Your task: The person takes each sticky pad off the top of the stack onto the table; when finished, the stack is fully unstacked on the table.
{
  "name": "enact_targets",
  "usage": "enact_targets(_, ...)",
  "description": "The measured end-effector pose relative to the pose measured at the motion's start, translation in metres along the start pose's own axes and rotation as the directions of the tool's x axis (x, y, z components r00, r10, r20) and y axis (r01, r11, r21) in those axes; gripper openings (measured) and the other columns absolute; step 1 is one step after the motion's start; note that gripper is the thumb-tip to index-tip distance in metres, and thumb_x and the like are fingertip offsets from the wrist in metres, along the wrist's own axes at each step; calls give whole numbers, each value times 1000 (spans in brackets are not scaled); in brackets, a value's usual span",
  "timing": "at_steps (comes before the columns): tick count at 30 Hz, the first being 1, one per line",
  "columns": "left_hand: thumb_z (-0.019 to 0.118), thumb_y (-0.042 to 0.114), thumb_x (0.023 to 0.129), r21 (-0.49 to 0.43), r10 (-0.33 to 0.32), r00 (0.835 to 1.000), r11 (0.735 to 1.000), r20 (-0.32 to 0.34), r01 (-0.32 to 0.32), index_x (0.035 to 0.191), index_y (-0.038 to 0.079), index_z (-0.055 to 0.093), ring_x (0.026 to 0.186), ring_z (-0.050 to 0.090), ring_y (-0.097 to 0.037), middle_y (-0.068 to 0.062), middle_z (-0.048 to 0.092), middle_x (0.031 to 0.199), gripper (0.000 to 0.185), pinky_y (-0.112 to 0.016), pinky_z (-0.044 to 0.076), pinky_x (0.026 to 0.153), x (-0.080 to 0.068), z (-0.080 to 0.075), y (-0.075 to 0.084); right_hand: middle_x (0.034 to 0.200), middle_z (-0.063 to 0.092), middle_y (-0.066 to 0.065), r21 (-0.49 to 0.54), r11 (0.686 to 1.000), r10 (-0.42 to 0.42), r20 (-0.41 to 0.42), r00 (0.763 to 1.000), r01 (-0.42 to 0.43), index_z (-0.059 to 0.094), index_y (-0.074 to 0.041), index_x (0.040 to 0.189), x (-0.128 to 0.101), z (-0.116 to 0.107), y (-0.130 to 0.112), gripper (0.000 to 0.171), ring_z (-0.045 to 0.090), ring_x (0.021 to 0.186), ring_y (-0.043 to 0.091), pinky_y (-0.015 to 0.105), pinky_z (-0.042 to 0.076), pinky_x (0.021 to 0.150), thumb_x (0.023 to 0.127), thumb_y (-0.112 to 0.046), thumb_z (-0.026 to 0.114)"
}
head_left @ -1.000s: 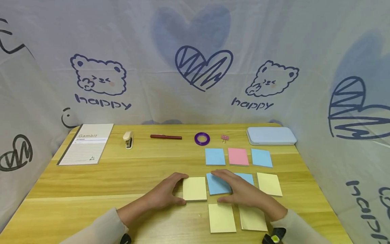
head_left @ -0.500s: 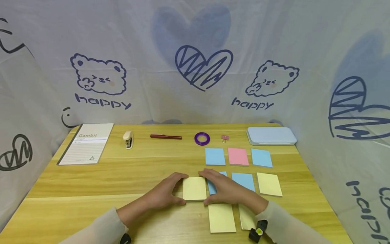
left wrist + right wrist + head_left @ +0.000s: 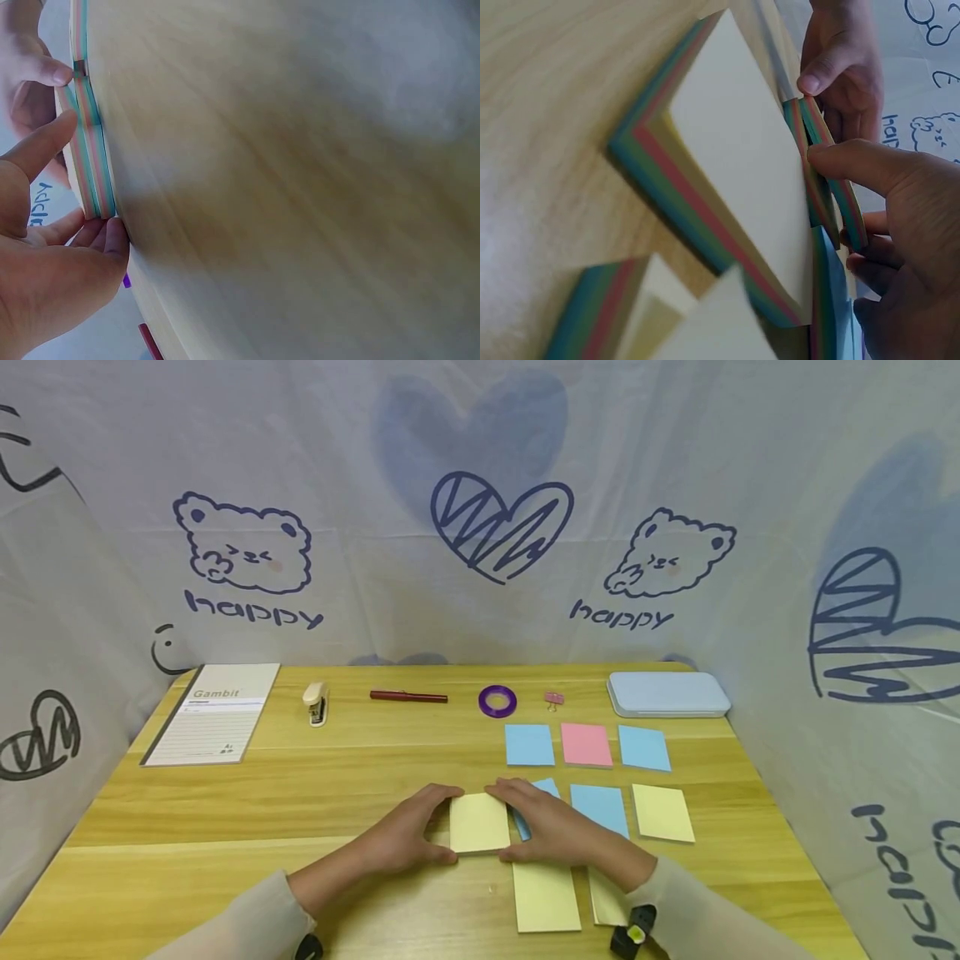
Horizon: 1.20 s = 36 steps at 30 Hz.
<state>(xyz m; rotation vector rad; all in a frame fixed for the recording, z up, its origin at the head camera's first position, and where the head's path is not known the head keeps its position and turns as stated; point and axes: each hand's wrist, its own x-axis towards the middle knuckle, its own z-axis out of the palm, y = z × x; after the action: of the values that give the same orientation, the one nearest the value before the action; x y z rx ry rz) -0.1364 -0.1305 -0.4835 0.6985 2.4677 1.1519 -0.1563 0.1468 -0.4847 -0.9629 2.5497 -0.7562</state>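
A yellow sticky-note pad (image 3: pixel 480 822) lies on top of another pad, both with striped coloured edges. My left hand (image 3: pixel 405 833) holds the stack by its left side, thumb at the front and fingers behind. From the right, my right hand (image 3: pixel 562 828) pinches the top pad's right corners between thumb and fingers. That pad is slightly tilted: the right wrist view shows a thin gap beneath its raised end (image 3: pixel 847 202). Beneath my right hand, a blue pad (image 3: pixel 546 787) is partly hidden. Two yellow pads, the left one (image 3: pixel 547 900) fully visible in front, lie near my right wrist.
Another blue pad (image 3: pixel 600 807) and a yellow pad (image 3: pixel 663 812) lie to the right. Behind is a row with a pink pad (image 3: pixel 587 746) between blue ones. Farther back are a notebook (image 3: pixel 213 714), stapler (image 3: pixel 317 703), pen (image 3: pixel 408 697), purple tape (image 3: pixel 497 701), binder clip (image 3: pixel 553 699) and case (image 3: pixel 667 695).
My right hand has moved left from over the blue pads to the yellow pad and gripped it. The yellow pad's right side has risen a little. My left hand stays in place.
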Motion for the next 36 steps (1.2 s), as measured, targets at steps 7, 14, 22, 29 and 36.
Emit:
enact_targets(7, 89, 18, 83, 4, -14, 1000, 1000, -5, 14, 152, 0, 41, 140, 47, -39, -17, 50, 148, 86, -56, 39, 115, 1, 1, 1, 161, 39, 12, 22, 1000, -20, -44, 999, 21, 39, -14, 159, -9, -9, -3, 89, 46, 142, 38, 55, 43, 113, 86, -36, 85)
enact_targets(14, 89, 13, 82, 19, -17, 1000, 1000, -19, 18, 150, 3, 44, 140, 47, -38, -16, 51, 147, 82, -55, 39, 115, 2, 3, 2, 161, 39, 14, 52, 999, 9, -78, 997, -5, 38, -12, 159, -38, -20, 1, 88, 45, 142, 40, 58, 46, 109, 87, -31, 85)
enact_targets(22, 89, 11, 81, 27, -21, 999, 999, -40, 22, 149, 3, 46, 139, 48, -37, -15, 53, 146, 81, -55, 39, 115, 0, 4, 5, 159, 43, 12, 68, 997, 53, -171, 984, -41, 40, -14, 159, -92, -29, 23, 88, 45, 142, 39, 62, 48, 104, 86, -33, 86)
enact_targets(29, 89, 11, 82, 10, -16, 999, 1000, -37, 16, 149, 2, 46, 138, 48, -37, -16, 53, 145, 80, -56, 41, 113, -1, 3, 7, 153, 51, 7, -30, 993, 100, -266, 959, -112, 46, -16, 155, -146, -35, 42, 87, 51, 137, 35, 55, 52, 101, 81, -31, 90)
enact_targets(36, 88, 11, 81, 8, -26, 999, 1000, -38, 26, 148, 3, 47, 137, 49, -35, -15, 53, 144, 80, -55, 41, 113, 0, 4, 7, 149, 55, 13, -55, 975, 189, -288, 939, -214, 49, -16, 152, -193, -39, 58, 88, 54, 131, 41, 61, 52, 97, 78, -38, 91)
